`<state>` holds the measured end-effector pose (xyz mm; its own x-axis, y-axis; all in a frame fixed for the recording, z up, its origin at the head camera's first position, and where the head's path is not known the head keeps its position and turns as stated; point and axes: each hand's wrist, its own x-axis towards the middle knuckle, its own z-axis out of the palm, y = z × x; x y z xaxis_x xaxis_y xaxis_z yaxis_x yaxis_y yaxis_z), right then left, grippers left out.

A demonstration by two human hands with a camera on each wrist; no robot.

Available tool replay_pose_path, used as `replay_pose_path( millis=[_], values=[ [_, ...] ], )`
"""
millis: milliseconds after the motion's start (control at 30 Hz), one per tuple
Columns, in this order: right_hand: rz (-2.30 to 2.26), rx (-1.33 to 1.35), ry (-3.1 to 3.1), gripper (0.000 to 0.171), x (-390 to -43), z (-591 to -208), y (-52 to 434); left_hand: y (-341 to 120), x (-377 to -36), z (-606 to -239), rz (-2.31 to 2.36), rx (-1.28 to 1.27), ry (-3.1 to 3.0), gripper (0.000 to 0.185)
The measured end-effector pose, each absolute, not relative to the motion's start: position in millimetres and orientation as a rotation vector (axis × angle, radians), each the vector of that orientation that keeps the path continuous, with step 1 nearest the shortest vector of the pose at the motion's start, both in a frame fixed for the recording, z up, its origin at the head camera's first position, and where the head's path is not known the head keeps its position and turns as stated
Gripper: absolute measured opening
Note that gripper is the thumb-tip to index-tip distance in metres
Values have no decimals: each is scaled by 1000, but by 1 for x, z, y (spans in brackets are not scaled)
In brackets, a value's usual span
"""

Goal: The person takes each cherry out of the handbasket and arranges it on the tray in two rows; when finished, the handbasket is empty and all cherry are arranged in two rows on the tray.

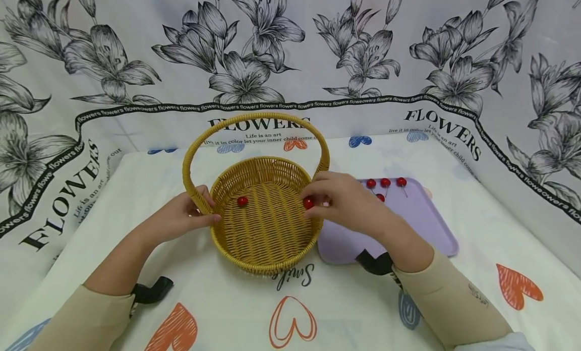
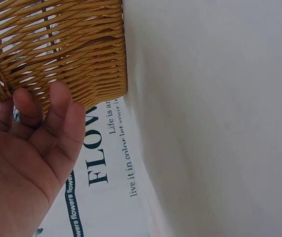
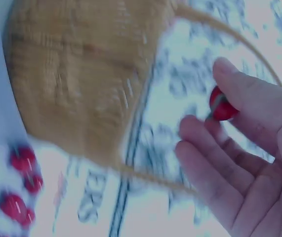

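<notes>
A round, yellow-brown wicker basket [image 1: 268, 267] with a tall hoop handle stands in the middle of the table. My left hand [image 1: 179, 221] grips its left rim at the foot of the handle; in the left wrist view the fingers [image 2: 71, 131] lie against the outer wicker wall [image 2: 91, 74]. One red cherry [image 1: 242, 201] lies inside the basket, left of its middle. Over the right rim, my right hand [image 1: 351, 199] pinches another red cherry [image 1: 308, 202] between thumb and fingers. The right wrist view, blurred, shows that cherry [image 3: 223, 103] at the thumb.
Right of the basket lies a light purple tray [image 1: 340, 252], partly under my right forearm. Several stemmed cherries [image 1: 385, 182] sit near its far edge. A white cloth [image 1: 231, 320] with printed hearts covers the table, and a flower-printed curtain [image 1: 308, 78] stands behind it.
</notes>
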<state>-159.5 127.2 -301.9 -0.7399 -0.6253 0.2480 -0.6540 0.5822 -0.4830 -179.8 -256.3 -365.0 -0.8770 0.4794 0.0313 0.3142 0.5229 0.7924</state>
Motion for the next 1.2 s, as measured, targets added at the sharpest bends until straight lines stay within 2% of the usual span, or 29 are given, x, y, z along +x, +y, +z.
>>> replay_pose_path(
  millis=[300,533,700,867,1200],
  values=[
    [956,634,-2948,30,-186,-279,194,-254,-182,-364,1280,671,2569,27],
    [1082,368,-3077,34,-214,-291,239,-255,-181,-364,1255,668,2594,27],
    [1097,304,-3158,39,-226,-303,261,-256,-181,-365,1266,677,2586,26],
    [921,292,-3272,39,-234,-319,278,-258,-180,-366,1267,702,2594,25],
    [763,185,-3410,18,-247,-347,290,-257,-180,-366,1274,713,2580,25]
  ],
)
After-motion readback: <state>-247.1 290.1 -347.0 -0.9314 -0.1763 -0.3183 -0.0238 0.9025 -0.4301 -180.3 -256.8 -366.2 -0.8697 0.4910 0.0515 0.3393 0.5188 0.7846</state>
